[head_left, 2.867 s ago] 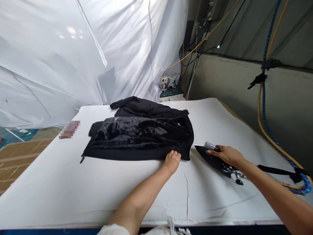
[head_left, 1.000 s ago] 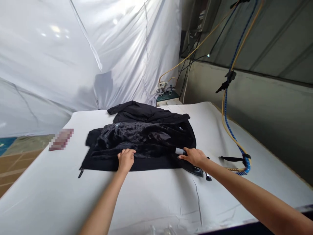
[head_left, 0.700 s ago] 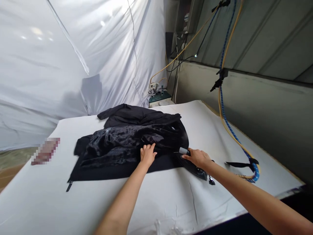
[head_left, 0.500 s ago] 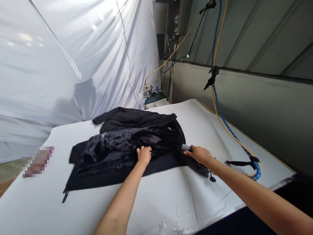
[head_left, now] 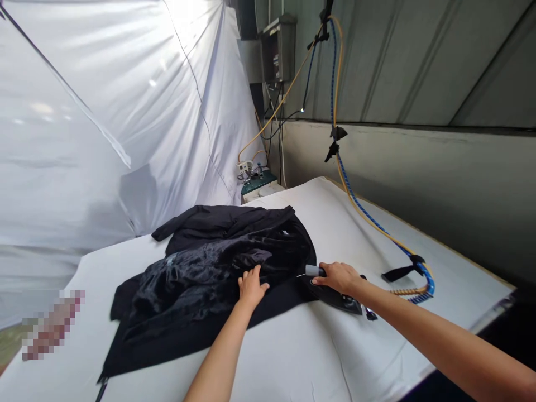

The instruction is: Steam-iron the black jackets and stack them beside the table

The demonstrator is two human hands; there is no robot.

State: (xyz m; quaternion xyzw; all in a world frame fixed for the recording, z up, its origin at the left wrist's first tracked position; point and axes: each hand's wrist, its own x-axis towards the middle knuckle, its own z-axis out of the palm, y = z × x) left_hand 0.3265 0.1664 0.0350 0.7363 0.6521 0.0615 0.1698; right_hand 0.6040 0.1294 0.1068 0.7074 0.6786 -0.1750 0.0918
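A black jacket (head_left: 201, 279) with a shiny, fur-like lining lies spread across the white table. My left hand (head_left: 251, 287) rests on the lining near its middle, fingers spread and holding nothing. At the jacket's right end, my right hand (head_left: 340, 278) is wrapped round the grey-tipped handle of a steam iron (head_left: 341, 300). The iron's dark body sits low at the garment's edge, partly hidden under my hand and forearm. A zip end hangs from the jacket's lower left corner.
A blue hose and yellow cord (head_left: 368, 220) run from above down to the iron. The white table (head_left: 293, 357) meets a wall at the right. White sheeting (head_left: 84, 139) hangs behind. A green-topped machine (head_left: 259, 181) stands at the far corner.
My left hand's fingers have gone from curled on the cloth to spread out. The view has tilted up and turned slightly right. My right hand keeps its hold on the iron.
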